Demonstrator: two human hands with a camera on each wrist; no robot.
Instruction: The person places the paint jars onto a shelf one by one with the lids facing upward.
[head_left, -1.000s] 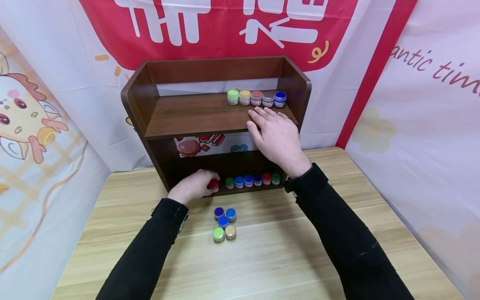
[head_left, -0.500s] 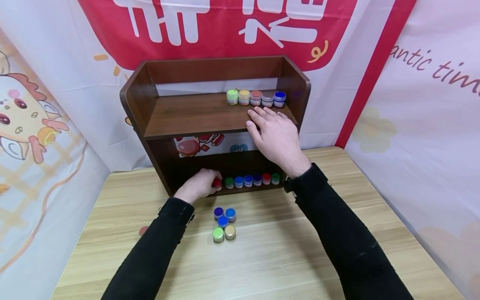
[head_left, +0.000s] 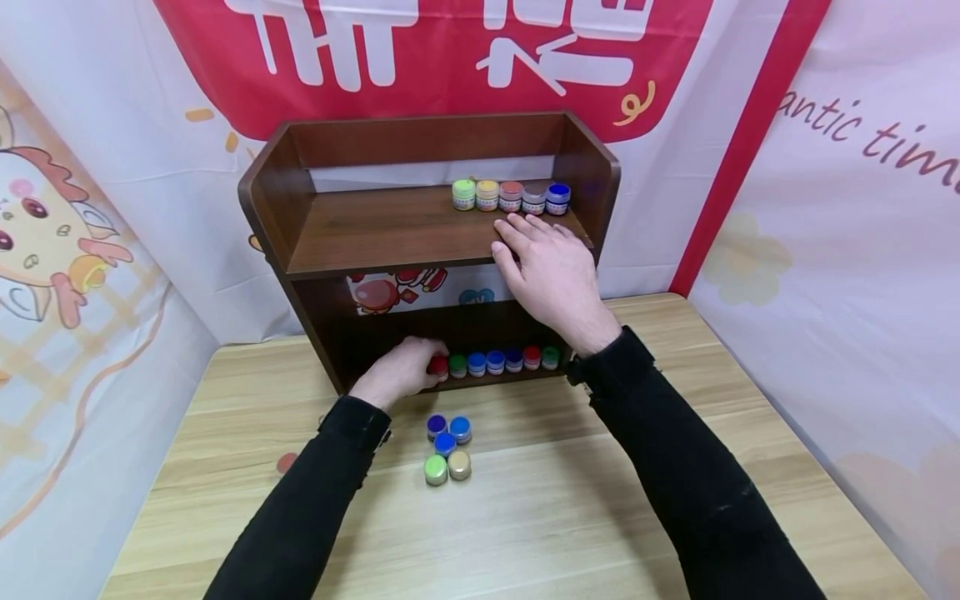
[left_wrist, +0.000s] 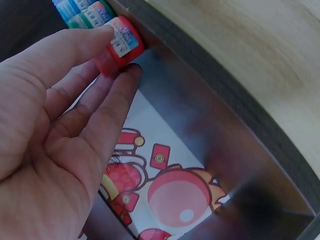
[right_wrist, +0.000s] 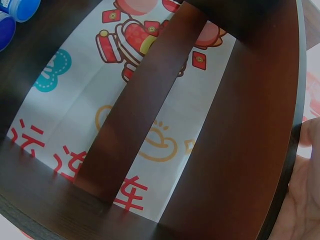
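My left hand [head_left: 401, 367] reaches into the lower shelf and pinches a red paint jar [head_left: 438, 368] between thumb and fingers. The red jar stands at the left end of a row, right beside a green paint jar [head_left: 458, 365]. In the left wrist view the labelled side of the red jar [left_wrist: 125, 40] shows, with the thumb on it and fingertips below. My right hand [head_left: 551, 271] rests on the front of the upper shelf board [head_left: 397, 229], fingers extended towards a blue-lidded paint jar [head_left: 557, 199] and its neighbours. The right wrist view shows part of this hand [right_wrist: 297, 192] at the board's edge.
Several paint jars, including a light green one [head_left: 464, 194], line the upper shelf's right side. On the wooden table [head_left: 570, 508] before the brown rack [head_left: 273, 208] sit more jars, among them a green one [head_left: 436, 470]. A reddish round thing [head_left: 286, 462] shows beside the left sleeve.
My left hand has slid the red paint jar to the right along the lower shelf, up to the green jar. The right hand has stayed in place.
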